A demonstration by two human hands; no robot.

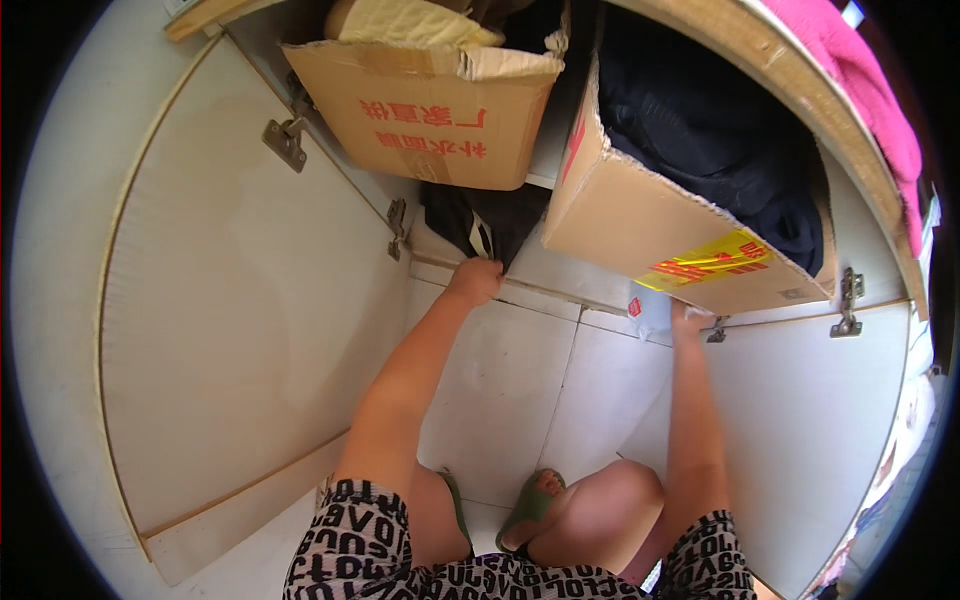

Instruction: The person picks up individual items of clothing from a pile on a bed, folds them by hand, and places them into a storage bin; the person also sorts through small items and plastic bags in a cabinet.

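My left hand is closed on the edge of a black cloth-like bag with a pale strip. That bag lies low in the cabinet, partly under the left cardboard box. My right hand reaches in beneath the right cardboard box, beside a clear plastic bag with a small red mark. The fingers of that hand are mostly hidden, so their grip does not show. Dark clothing fills the right box, and a cream quilted item sticks out of the left one.
Two white cabinet doors stand swung outward on metal hinges at either side. A low cabinet sill borders the tiled floor. Pink cloth hangs over the wooden top edge at the right. My green slippers rest on the tiles.
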